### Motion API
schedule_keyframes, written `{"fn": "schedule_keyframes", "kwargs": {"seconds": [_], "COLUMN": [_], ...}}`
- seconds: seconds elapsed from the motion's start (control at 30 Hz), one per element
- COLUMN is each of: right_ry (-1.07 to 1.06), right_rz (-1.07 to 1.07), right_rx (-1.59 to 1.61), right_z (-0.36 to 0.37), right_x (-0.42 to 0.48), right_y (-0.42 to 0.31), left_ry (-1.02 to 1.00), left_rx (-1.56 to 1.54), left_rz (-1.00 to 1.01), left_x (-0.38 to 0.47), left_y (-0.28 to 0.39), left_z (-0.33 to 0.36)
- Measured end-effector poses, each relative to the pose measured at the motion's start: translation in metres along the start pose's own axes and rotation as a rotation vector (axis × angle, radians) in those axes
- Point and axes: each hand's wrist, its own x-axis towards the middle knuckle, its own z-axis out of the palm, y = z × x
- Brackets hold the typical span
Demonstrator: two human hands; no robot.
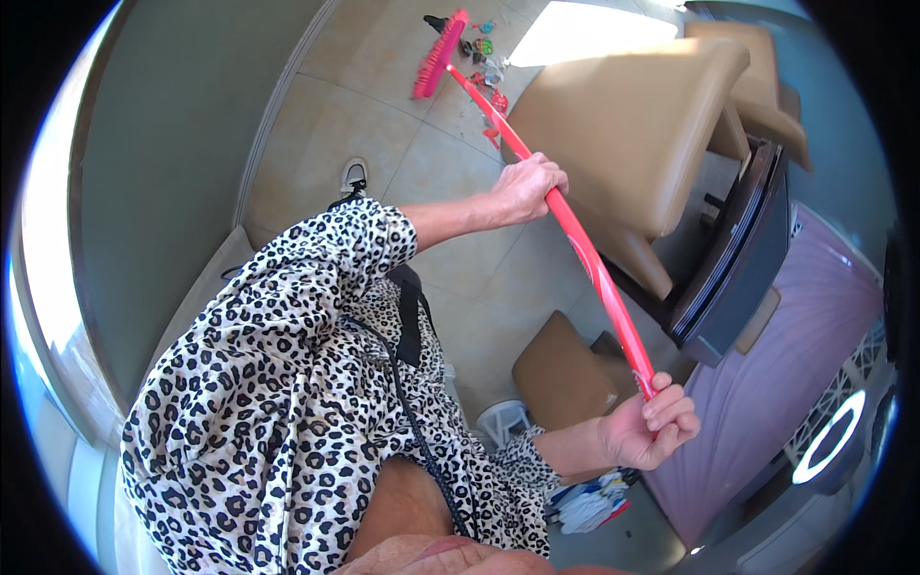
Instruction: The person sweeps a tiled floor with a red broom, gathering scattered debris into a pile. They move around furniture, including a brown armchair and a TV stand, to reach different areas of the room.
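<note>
My left hand [530, 188] is closed round the middle of a red broom handle [586, 248]. Lower and to the right, my right hand [652, 425] grips the handle's top end. The handle slants up to a pink broom head [440, 54] with pink-red bristles, at the floor near the top of the view. Just right of the head lies a loose row of small litter: red pieces [499, 100], a green item [484, 47] and a crumpled clear piece [493, 70]. A black item [435, 23] lies on the floor at the head's left.
Tan padded chairs [611, 108] stand at the right by a dark furniture piece [740, 266]. A brown seat [564, 374], a white stool [503, 420] and a pile of cloths or packets [593, 503] are lower down. A grey-green wall [172, 144] borders the tiled floor [345, 122] at left.
</note>
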Motion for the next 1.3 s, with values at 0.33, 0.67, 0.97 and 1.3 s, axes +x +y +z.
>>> {"fn": "schedule_keyframes", "kwargs": {"seconds": [0.33, 0.67, 0.97, 1.3], "right_ry": [0.067, -0.282, -0.34, -0.294], "right_rz": [0.002, 1.382, 1.319, 1.347], "right_rx": [-0.438, -0.915, -0.603, -0.493], "right_z": [0.005, -0.015, -0.017, 0.034], "right_x": [-0.193, -0.377, -0.409, -0.328], "right_y": [-0.013, -0.004, 0.038, 0.13], "left_ry": [-0.34, -0.793, -0.84, -0.389], "left_rx": [0.245, 0.6, 0.679, 0.802], "left_rz": [0.216, 0.208, 0.139, -0.056], "left_x": [-0.146, -0.315, -0.302, -0.212], "left_y": [-0.078, -0.175, -0.199, -0.235], "left_z": [-0.001, 0.04, 0.03, -0.03]}}
